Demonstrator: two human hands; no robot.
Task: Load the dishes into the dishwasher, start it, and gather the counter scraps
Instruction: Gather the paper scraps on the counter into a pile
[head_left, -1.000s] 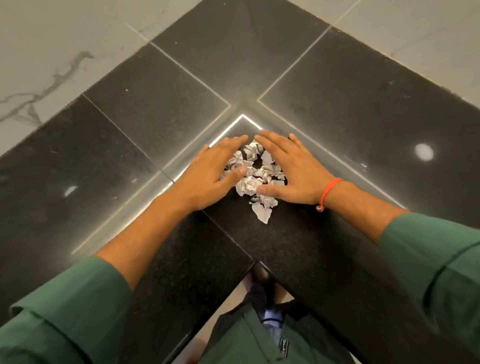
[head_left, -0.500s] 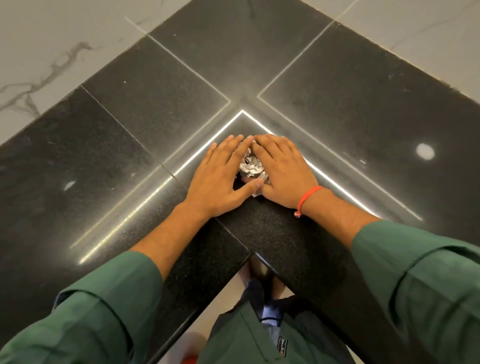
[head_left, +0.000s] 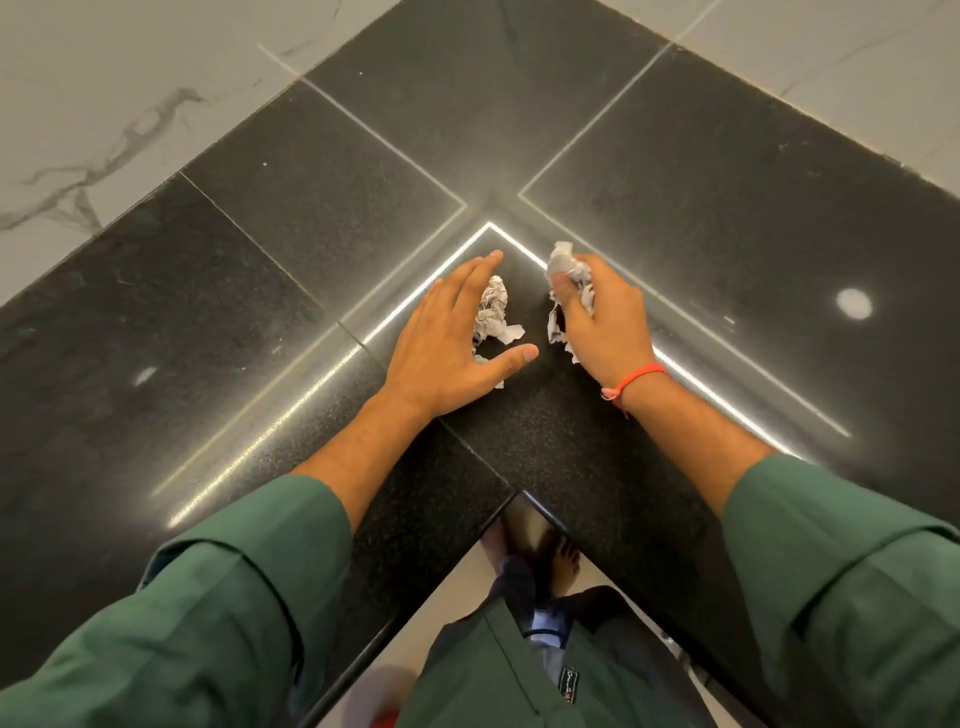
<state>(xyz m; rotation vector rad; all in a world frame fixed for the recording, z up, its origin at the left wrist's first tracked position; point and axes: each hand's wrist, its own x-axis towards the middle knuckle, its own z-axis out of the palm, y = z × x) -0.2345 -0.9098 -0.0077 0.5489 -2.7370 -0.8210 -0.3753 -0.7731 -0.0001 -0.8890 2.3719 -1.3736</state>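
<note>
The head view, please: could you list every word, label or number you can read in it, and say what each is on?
Small dark tag on the green garment at the bottom edge: it carries lettering, too small and blurred to read.
Crumpled paper scraps beside the left hand: grey print marks, not readable.
Scraps held in the right hand: the same, not readable.
Black counter: no text.

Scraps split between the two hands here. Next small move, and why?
Probably curl the left hand around the crumpled paper scraps beside its palm. The right hand already grips its own bunch of scraps, while the left lies flat, fingers straight, with loose pieces on the black counter.
</note>
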